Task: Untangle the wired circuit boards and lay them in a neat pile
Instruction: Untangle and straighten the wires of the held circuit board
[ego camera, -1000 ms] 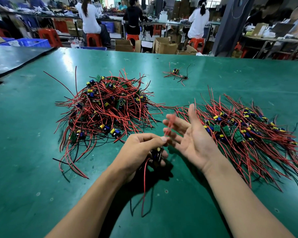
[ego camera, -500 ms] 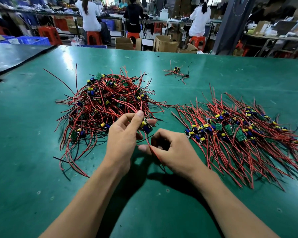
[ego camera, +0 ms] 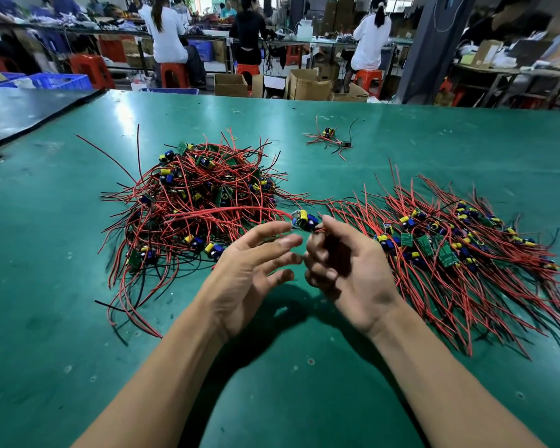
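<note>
Circuit board (ego camera: 304, 219) pinched in right hand (ego camera: 346, 270), red wires (ego camera: 233, 210) stretched leftward (left hand (ego camera: 249, 276) spread).

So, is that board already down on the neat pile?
No, the right hand pinches the board above the table, left of the neat pile.

Tangle (ego camera: 194, 205) lying left on table (ego camera: 46, 334); pile (ego camera: 450, 250) lying right; clump (ego camera: 329, 139) lying far. Left hand (ego camera: 249, 279), right hand (ego camera: 353, 273) hovering near, between tangle and pile; board (ego camera: 304, 219) sitting at right fingertips.

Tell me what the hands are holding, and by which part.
The right hand pinches one board by its right end; its red wires trail left to the tangle. The left hand is open, holding nothing.
</note>
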{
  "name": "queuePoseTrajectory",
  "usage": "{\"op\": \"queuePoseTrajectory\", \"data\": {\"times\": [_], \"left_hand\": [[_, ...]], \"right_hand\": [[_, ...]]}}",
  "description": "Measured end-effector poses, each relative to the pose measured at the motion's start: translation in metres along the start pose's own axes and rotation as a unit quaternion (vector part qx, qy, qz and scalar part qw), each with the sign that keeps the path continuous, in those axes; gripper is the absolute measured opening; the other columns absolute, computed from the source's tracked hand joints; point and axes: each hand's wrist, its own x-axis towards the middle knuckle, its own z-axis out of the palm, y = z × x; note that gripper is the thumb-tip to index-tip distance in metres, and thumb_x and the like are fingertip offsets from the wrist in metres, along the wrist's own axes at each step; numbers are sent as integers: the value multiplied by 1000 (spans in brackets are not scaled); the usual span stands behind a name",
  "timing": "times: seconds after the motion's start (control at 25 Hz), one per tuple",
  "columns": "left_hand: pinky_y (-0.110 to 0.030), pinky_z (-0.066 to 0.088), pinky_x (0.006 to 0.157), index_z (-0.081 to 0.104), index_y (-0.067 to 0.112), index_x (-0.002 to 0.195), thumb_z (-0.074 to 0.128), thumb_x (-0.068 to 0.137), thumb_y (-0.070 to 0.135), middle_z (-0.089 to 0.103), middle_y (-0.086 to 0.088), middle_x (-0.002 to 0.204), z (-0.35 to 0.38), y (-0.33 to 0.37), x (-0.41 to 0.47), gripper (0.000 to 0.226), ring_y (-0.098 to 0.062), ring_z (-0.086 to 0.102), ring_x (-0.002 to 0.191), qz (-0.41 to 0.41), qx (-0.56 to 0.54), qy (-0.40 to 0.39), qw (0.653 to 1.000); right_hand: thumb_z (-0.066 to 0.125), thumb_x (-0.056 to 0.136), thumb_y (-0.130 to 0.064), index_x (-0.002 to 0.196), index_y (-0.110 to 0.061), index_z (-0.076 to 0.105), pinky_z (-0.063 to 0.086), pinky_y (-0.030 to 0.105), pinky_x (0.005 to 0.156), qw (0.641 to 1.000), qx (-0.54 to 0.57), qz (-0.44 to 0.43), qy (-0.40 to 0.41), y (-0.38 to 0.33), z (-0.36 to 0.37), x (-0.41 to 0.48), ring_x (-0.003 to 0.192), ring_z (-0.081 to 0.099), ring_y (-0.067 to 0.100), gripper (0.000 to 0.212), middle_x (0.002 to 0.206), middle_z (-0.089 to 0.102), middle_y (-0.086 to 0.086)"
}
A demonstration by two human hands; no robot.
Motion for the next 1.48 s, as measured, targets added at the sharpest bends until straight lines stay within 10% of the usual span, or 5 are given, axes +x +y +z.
{"op": "queuePoseTrajectory", "data": {"times": [0.24, 0.6, 0.84, 1.2, 1.48], "left_hand": [[-21, 52, 49, 78, 19, 75, 65, 78, 44, 71, -3, 71, 0, 1, -3, 28, -12, 65, 54, -80, 23, -58, 995], [-25, 58, 59, 67, 14, 75, 77, 65, 19, 72, -12, 80, 1, -6, -1, 15, -21, 68, 64, -51, 10, -25, 998], [-26, 58, 62, 62, 11, 77, 75, 66, 12, 70, -11, 76, 0, -10, 1, 17, -23, 66, 65, -63, 40, -20, 997], [-29, 56, 65, 67, -7, 108, 63, 79, 2, 56, -22, 95, -1, -14, 2, 31, -21, 56, 72, -85, 85, -13, 993], [-25, 52, 45, 65, 13, 75, 65, 88, 5, 66, -14, 75, 3, -16, 0, 15, -26, 63, 54, -75, 95, 10, 993]], "right_hand": [[73, 73, -36, 58, -19, 61, 20, 21, 43, 992, -89, 77, -39, -4, -5, -6, 39, 31, 7, 26, 53, 45, -4], [87, 65, -54, 93, -19, 68, 31, 30, 63, 987, -147, 51, -46, -2, -13, -1, 74, 49, 25, 48, 85, 60, 11], [81, 74, -29, 87, -18, 78, 41, 41, 80, 987, -158, 33, 0, -3, -15, 1, 85, 52, 27, 17, 84, 66, 10], [63, 95, -23, 107, -7, 74, 55, 27, 50, 991, -124, 51, -6, -2, -13, -2, 55, 65, 18, 22, 81, 72, 14], [63, 95, -37, 96, -19, 79, 48, 22, 46, 984, -176, 41, 11, 2, -12, 1, 52, 49, 8, 23, 75, 53, 8]]}}
